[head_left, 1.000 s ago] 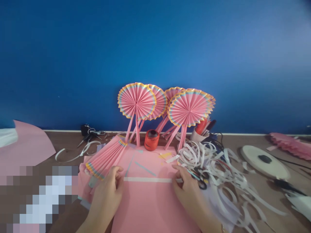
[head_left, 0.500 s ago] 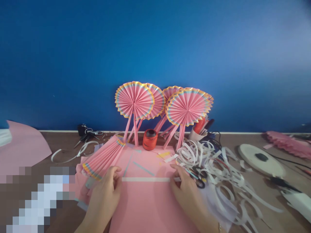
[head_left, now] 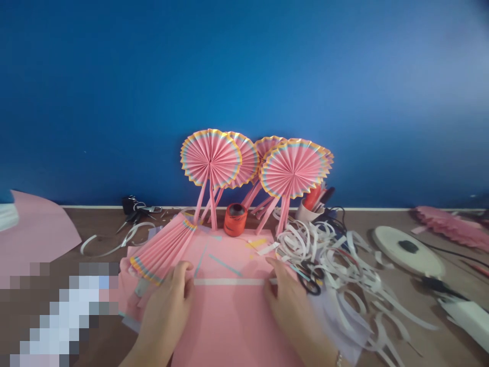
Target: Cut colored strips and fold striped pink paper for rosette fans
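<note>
A pink sheet (head_left: 233,326) lies in front of me, with a white strip (head_left: 233,281) running across its upper edge. My left hand (head_left: 170,300) is at the left end of the strip, its fingers curled together at the sheet's edge. At the right end, my right hand (head_left: 284,300) rests with thumb and fingers bent toward the strip. Whether either hand pinches the strip or the paper is hidden by the fingers. Beyond lies more pink paper (head_left: 229,250) with thin blue and yellow strips. Left of my left hand sits a folded pink fan (head_left: 164,247).
Round pleated fans (head_left: 211,158) stand at the back near an orange thread spool (head_left: 235,220). Curled white paper strips (head_left: 340,260) and black scissors (head_left: 311,280) lie right. Farther right are a white oval object (head_left: 408,250) and a pen cup (head_left: 308,210). Keys (head_left: 135,209) lie back left.
Both hands have shifted slightly inward, my left to the right and my right to the left, at the ends of the white strip.
</note>
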`<state>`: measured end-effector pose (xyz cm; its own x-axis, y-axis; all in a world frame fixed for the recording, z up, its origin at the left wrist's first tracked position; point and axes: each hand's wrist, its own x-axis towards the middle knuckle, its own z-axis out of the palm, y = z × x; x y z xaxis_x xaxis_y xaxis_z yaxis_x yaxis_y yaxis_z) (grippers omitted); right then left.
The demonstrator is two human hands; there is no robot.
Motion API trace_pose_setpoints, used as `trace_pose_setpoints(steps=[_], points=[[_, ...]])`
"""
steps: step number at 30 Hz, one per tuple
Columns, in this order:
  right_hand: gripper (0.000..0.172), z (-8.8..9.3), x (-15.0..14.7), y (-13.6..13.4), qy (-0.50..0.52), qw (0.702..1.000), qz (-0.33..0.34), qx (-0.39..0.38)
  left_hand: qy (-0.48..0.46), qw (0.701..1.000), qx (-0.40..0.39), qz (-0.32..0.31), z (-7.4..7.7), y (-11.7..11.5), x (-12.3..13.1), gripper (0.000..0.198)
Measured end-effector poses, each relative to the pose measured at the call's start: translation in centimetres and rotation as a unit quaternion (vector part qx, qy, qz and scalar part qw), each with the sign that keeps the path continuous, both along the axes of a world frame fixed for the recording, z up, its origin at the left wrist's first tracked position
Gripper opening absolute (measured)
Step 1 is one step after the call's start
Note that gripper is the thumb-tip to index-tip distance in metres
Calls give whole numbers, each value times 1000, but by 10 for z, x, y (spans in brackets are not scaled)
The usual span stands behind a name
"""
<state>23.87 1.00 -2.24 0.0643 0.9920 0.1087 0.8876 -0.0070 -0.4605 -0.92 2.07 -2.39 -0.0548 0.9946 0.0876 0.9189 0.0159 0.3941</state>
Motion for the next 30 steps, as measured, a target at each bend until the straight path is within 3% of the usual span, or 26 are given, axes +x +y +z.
trace_pose_setpoints(steps=[7, 12, 22, 27, 30], points=[[49, 6, 0, -1, -30, 999, -21, -18, 17, 1000, -23, -9, 2, 0, 2, 19], [44, -3, 14, 2, 8, 1000, 3, 27, 3, 999, 29, -33, 1, 2, -2, 21], [49, -3, 14, -2, 0, 999, -10, 41, -113, 992, 19, -44, 1, 5, -11, 29], [45, -2, 26, 3, 55, 996, 21, 68, -147, 987, 10, -66, 8, 4, -10, 25], [39, 2, 34, 7, 89, 995, 35, 34, -149, 986, 1, -80, 12, 4, -9, 21]])
